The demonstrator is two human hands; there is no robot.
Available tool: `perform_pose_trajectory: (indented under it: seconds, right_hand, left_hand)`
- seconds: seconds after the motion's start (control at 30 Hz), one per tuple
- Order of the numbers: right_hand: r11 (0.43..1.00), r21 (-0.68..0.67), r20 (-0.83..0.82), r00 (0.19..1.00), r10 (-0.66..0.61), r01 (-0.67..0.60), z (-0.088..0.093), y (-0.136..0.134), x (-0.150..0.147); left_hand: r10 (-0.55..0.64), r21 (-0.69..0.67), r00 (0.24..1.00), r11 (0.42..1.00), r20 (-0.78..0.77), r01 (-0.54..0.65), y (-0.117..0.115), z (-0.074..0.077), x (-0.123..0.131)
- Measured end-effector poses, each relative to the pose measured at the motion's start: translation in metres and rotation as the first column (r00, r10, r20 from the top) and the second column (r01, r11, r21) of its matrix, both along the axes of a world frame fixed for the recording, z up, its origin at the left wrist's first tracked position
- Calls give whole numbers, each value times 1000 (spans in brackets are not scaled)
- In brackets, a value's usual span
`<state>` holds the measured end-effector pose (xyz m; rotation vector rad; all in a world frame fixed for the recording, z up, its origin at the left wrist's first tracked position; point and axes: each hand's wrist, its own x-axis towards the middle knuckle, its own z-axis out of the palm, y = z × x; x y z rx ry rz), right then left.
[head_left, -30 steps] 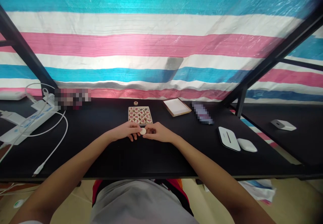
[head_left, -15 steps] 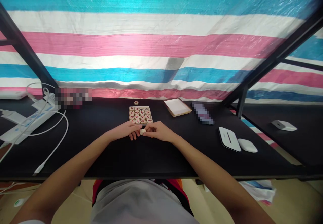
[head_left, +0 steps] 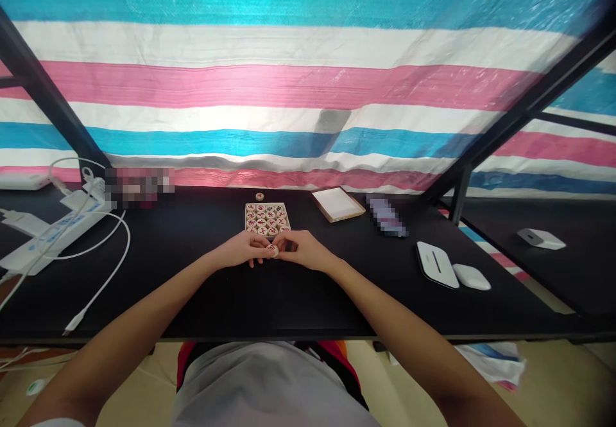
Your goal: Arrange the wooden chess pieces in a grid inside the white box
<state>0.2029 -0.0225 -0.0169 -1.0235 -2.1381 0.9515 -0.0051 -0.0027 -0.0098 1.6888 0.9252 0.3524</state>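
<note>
Between both hands is a round, pale xiangqi piece (head_left: 273,250), its red character facing up toward me. My left hand (head_left: 244,247) pinches its left side with thumb and fingers. From the right, my right hand (head_left: 302,249) grips the same piece with its fingertips. Just beyond the hands stands a shallow box (head_left: 289,216) filled with rows of xiangqi pieces, most with red characters and a few with dark ones. Its near edge is partly hidden by my fingers. One loose xiangqi piece (head_left: 260,196) lies behind the box.
A box lid (head_left: 338,204) lies inside-up at the back right, beside a blurred-out flat object (head_left: 386,215). Farther right are a white device (head_left: 437,264) and a white mouse-like case (head_left: 472,277). A power strip (head_left: 58,231) and a white cable (head_left: 126,247) occupy the left.
The piece between my hands has turned, so its red character now shows instead of a plain face. My left thumb and fingers have closed onto it.
</note>
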Motion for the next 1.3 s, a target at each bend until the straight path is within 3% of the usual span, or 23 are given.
perform_pose_trajectory:
  seconds: [0.17,0.37,0.67,0.77,1.07,1.3]
  right_hand:
    - [997,-67,-53,998,24,-27,-7,3,2]
    - [952,-284,-172,983,70,-117,-6,5,3]
    - [950,-306,-163,987,10,-60,-6,6,2]
    - [944,-328,-179,984,-12,-48,-5,7,3]
    - [930,-364,-220,975,-42,-42,-5,9,6]
    - [953,-300,-211,977,-28,-37,-6,7,4]
  left_hand:
    - [18,50,1000,999,17,-19,-2,1,0]
    - [-12,183,999,983,-31,18,-3,4,-2]
    - [-4,176,1000,984,3,3,1,-5,-1]
    - [39,233,999,972,-13,-35,1,-9,0]
    - [93,561,992,827,-82,-31,-4,-8,0]
    - [99,705,986,709,-131,22,-6,-8,-1]
